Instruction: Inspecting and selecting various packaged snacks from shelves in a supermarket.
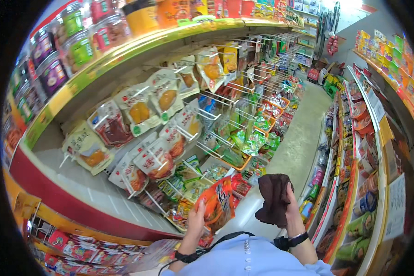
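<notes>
My left hand (195,220) grips the edge of an orange-red snack packet (218,201), which bears dark writing and a picture of food. In my right hand (293,210) is a folded dark brown cloth (274,198), its lower corner hanging loose. The packet and the cloth are apart, both in front of my body over the aisle floor. Just beyond the packet, green and yellow small packets (176,186) and red packets (240,184) fill the lowest display. Vacuum-packed meat pouches (155,165) hang on metal hooks up to the left.
Jars (77,48) and bags line the upper shelf (151,39) at left. Bare metal hooks (207,114) jut towards the aisle. A shelf unit of packaged food (362,151) borders the right. The narrow aisle floor (296,127) leads to boxes and bags at the far end.
</notes>
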Available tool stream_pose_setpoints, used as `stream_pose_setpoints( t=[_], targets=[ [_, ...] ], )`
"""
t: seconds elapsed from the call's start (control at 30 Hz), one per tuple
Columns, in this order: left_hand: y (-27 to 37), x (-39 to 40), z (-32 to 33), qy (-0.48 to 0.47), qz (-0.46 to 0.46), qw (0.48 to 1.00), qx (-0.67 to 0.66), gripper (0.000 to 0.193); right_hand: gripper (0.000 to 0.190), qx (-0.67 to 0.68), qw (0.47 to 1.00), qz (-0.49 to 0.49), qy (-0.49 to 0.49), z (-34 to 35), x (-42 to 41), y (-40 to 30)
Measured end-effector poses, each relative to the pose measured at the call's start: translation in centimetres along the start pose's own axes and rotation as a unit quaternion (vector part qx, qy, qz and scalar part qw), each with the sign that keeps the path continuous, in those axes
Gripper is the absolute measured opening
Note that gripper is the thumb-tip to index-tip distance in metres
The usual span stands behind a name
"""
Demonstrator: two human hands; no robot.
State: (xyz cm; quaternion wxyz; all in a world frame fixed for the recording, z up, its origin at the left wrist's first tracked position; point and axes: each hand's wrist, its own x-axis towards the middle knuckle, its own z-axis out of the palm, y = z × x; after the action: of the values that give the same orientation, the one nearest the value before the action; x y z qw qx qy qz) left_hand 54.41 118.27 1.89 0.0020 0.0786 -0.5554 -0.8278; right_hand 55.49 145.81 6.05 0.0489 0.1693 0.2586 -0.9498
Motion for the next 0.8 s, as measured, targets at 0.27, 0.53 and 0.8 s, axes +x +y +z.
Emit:
stream_pose_setpoints(
  t=[0.27, 0.53, 0.8],
  targets=[
    [0.7, 9.8, 12.0, -0.025, -0.009, 0.999, -0.038, 0.038, 0.064, 0.036, 0.998, 0.035, -0.042, -6.4, 5.4, -9.4],
    [-2.9, 22.4, 22.0, -0.093, 0.012, 0.991, -0.096, 0.037, 0.052, 0.037, 0.998, -0.007, 0.044, -8.3, 15.1, -18.7],
    [-5.3, 37.2, 36.9, -0.120, -0.117, 0.973, -0.161, 0.039, 0.035, 0.036, 0.990, -0.137, 0.025, -10.5, 24.2, -33.8]
  ],
)
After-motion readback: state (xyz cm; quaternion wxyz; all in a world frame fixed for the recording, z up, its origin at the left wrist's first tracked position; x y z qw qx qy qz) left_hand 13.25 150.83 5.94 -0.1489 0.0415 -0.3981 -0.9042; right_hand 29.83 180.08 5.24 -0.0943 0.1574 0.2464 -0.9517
